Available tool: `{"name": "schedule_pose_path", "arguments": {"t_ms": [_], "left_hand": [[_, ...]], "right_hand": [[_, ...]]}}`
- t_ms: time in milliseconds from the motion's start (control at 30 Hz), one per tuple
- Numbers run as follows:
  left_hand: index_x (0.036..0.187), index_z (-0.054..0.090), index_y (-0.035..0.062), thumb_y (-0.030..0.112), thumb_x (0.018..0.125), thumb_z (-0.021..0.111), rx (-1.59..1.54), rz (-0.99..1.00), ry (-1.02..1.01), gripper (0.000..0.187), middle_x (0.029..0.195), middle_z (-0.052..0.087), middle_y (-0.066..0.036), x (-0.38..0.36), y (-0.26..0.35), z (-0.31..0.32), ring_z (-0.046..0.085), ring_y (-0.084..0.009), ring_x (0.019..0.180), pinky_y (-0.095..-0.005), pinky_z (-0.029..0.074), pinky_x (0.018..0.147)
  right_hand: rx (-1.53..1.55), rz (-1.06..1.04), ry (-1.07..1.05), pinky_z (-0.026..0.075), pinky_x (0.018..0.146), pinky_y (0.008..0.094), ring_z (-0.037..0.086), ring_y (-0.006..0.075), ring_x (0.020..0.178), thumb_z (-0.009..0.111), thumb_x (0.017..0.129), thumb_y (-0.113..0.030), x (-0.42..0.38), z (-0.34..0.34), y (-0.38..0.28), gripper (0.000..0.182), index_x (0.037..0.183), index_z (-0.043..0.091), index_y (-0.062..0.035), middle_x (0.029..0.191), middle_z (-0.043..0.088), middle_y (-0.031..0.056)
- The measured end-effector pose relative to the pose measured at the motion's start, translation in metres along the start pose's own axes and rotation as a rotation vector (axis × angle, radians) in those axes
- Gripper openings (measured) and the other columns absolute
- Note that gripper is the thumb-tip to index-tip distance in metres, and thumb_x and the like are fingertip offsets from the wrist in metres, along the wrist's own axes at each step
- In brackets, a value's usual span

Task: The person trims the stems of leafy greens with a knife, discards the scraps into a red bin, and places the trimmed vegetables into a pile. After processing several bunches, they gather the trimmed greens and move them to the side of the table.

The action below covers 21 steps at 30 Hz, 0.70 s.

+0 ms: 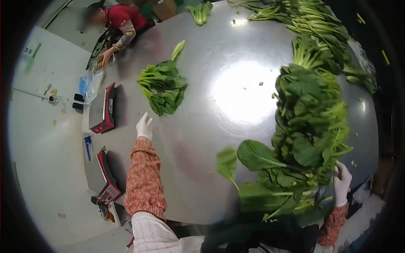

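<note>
My left hand (144, 126), in a white glove, hovers over the metal table with its fingers apart and nothing in them. Just beyond it lies a small heap of leafy greens (164, 90), with one pale stalk pointing away. On the right, my gloved right hand (342, 182) has its fingers bent round stem ends at the near right edge of a long pile of leafy greens (301, 109); the leaves partly hide the fingertips. Loose broad leaves (257, 156) stick out from the pile's near left side.
Two red-edged scales (103, 109) (105, 177) stand along the table's left edge. A co-worker in red (122, 21) handles something at the far left corner. More stalks of greens (312, 21) lie at the far right, and a small bunch (199, 13) at the far edge.
</note>
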State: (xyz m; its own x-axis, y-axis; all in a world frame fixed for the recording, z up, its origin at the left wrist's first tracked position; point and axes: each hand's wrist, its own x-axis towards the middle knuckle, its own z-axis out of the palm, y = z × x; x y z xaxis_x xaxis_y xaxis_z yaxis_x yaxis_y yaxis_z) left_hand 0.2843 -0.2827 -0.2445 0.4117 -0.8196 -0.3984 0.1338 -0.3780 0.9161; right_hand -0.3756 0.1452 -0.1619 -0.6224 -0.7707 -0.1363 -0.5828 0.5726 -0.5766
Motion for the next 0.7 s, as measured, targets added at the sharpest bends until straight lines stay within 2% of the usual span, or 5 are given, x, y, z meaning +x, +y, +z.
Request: {"name": "schedule_pose_path", "arguments": {"t_ms": [33, 133, 367, 467, 700], "left_hand": [[0.133, 0.057, 0.0029, 0.027, 0.091, 0.069, 0.011, -0.014, -0.052, 0.049, 0.130, 0.057, -0.010, -0.016, -0.012, -0.003, 0.056, -0.0251, 0.119, -0.0439, 0.045, 0.097], [0.127, 0.060, -0.0012, 0.018, 0.094, 0.066, 0.029, -0.001, -0.154, 0.039, 0.118, 0.063, -0.011, -0.079, -0.037, -0.020, 0.063, -0.0258, 0.108, -0.0356, 0.050, 0.091], [0.124, 0.062, -0.0024, 0.017, 0.098, 0.062, 0.163, 0.145, -0.314, 0.033, 0.117, 0.067, -0.011, -0.262, -0.079, 0.026, 0.065, -0.0247, 0.107, -0.0357, 0.050, 0.093], [0.121, 0.063, -0.0037, 0.014, 0.097, 0.062, 0.233, 0.221, -0.493, 0.031, 0.118, 0.067, -0.011, -0.346, -0.093, 0.064, 0.065, -0.0216, 0.108, -0.0340, 0.051, 0.092], [0.125, 0.063, 0.0031, 0.012, 0.088, 0.069, 0.753, 0.840, -1.156, 0.038, 0.123, 0.066, -0.014, -0.483, -0.143, 0.137, 0.063, -0.0267, 0.112, -0.0355, 0.048, 0.098]], "right_hand": [[0.047, -0.292, 0.102, 0.051, 0.081, 0.0271, 0.068, 0.0182, 0.092, 0.059, 0.085, 0.012, 0.002, 0.008, 0.003, 0.031, 0.115, 0.062, 0.0066, 0.101, 0.070, 0.0164], [0.101, -0.250, 0.029, 0.053, 0.085, 0.0296, 0.068, 0.0184, 0.097, 0.062, 0.081, 0.013, -0.006, 0.002, 0.003, 0.039, 0.119, 0.061, 0.0040, 0.108, 0.068, 0.0156], [0.065, -0.348, 0.074, 0.052, 0.067, 0.0310, 0.064, 0.0227, 0.073, 0.070, 0.080, 0.000, -0.066, -0.016, -0.006, 0.042, 0.121, 0.063, -0.0088, 0.095, 0.066, 0.0092], [0.122, -0.433, -0.054, 0.056, 0.079, 0.0374, 0.068, 0.0309, 0.093, 0.071, 0.079, -0.007, -0.090, 0.004, 0.013, 0.040, 0.118, 0.063, -0.0075, 0.103, 0.067, 0.0134], [0.087, -0.456, -0.311, 0.054, 0.089, 0.0382, 0.066, 0.0311, 0.105, 0.065, 0.081, -0.014, -0.151, 0.039, 0.063, 0.035, 0.116, 0.065, -0.0086, 0.134, 0.061, 0.0105]]}}
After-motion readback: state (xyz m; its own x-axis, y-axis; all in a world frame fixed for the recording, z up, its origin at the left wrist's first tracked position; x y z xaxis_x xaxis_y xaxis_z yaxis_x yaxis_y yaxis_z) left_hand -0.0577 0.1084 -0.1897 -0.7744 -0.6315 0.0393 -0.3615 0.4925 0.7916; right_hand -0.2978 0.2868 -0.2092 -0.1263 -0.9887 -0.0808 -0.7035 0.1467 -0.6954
